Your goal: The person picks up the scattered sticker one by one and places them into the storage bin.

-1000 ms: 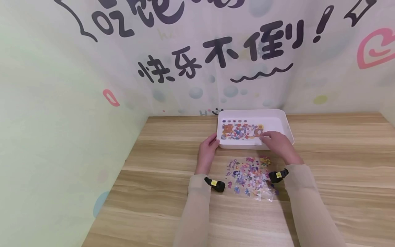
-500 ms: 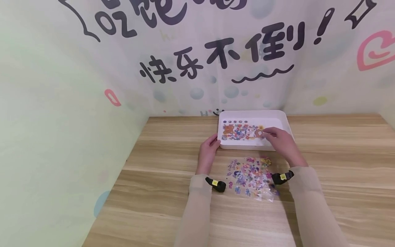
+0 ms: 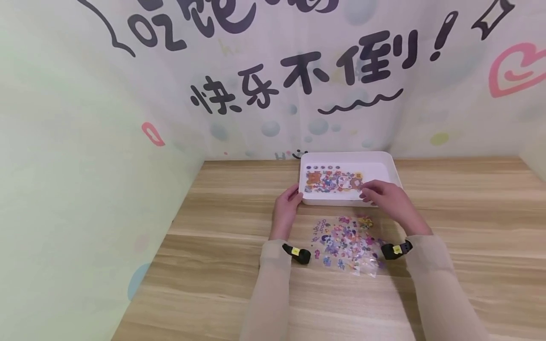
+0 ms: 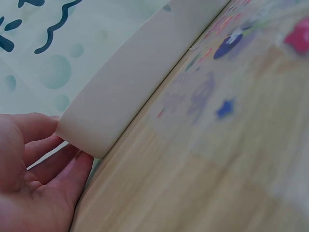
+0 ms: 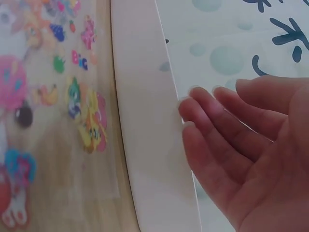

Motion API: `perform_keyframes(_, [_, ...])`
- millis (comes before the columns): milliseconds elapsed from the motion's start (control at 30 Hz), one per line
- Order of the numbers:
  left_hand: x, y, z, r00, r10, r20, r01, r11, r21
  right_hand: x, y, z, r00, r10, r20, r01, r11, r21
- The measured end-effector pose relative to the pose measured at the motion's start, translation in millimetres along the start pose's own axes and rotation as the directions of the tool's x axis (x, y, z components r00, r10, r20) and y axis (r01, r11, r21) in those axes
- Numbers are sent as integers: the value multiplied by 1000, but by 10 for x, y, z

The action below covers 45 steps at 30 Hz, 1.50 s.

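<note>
A shallow white tray [image 3: 379, 173] sits at the back of the table by the wall. My left hand [image 3: 285, 212] grips its near left corner, with fingertips against the outer wall and the rim in the left wrist view. Flat inside the tray's left part lies a sticker sheet [image 3: 334, 182] printed with cartoon bears. Over the tray's near right edge is my right hand [image 3: 388, 201], its fingers loosely bent and nothing between them. In the right wrist view its thumb stands apart from the fingertips, which are right at the tray's rim.
Between the forearms, in front of the tray, a clear sheet of colourful stickers [image 3: 347, 241] lies on the wooden table [image 3: 204, 265]. A printed curtain [image 3: 256, 132] rises directly behind the tray, and a pale wall [image 3: 77, 189] borders the left side.
My right hand has shifted slightly right and toward me, its fingers now lower over the tray's near edge. The left hand, the tray and both sticker sheets have stayed put.
</note>
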State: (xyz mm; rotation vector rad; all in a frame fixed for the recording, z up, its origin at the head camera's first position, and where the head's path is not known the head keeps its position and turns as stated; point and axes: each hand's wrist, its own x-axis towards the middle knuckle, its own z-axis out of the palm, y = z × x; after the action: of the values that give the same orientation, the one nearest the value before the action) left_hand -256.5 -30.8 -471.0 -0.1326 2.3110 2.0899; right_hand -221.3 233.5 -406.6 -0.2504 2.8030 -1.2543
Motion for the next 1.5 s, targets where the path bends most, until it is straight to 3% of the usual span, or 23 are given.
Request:
perform_keyframes(433, [4,7,-17,1000,-20,-13,20,1000,21,-150,57,-74,996,-66,60,76,980,-185])
perform_keyframes(600, [14,-13,-15,999,-29,-16,30,999,13,-223,59,-87,991,-35,128,66,966,-250])
perform_keyframes(867, [27,-22,-23,999,-27,-20,27,999,20,-281,54,-72,981,-22,191,75,959,-273])
perform_keyframes(1167, [16,-3,-29,999,-34,-17,34,999,16,-267,61,27,977,-82,198,135,953,-271])
perform_keyframes(1500, [13,8,-5,999,-35,-13,35,999,24,-302,-69,189,973,57,224,3,966,-260])
